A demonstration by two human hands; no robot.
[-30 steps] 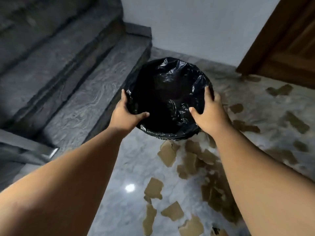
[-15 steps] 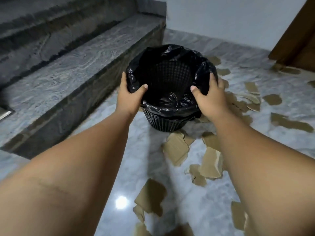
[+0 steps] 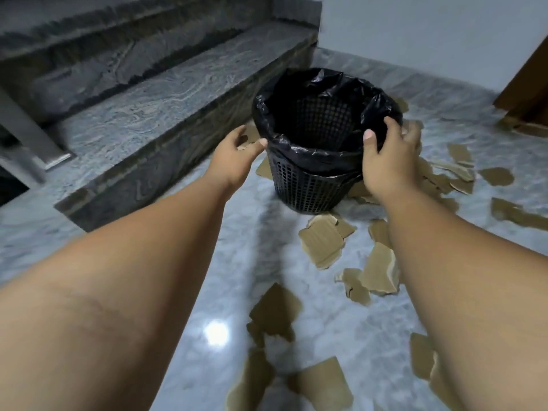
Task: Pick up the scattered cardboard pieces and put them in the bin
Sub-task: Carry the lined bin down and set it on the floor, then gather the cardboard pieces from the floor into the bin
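Observation:
A black mesh bin (image 3: 308, 188) lined with a black plastic bag (image 3: 296, 149) stands upright on the marble floor, and nothing shows inside it. My right hand (image 3: 388, 161) grips its right rim, thumb inside and fingers outside. My left hand (image 3: 234, 155) hovers just left of the rim with fingers apart, its thumb tip at the liner. Torn brown cardboard pieces lie scattered on the floor: one (image 3: 323, 243) just in front of the bin, another (image 3: 381, 269) by my right forearm, a third (image 3: 274, 310) nearer me, and several more to the right (image 3: 496, 176).
Grey stone stairs (image 3: 166, 105) rise to the left of the bin, with a metal railing post (image 3: 20, 129) at the far left. A white wall (image 3: 415, 31) stands behind the bin, and a brown wooden door (image 3: 530, 81) is at the far right. The floor is glossy marble (image 3: 267, 232).
The bin has come down from the air onto the floor beside the lowest step. My left hand has let go of the rim and opened. My right hand stays on the rim.

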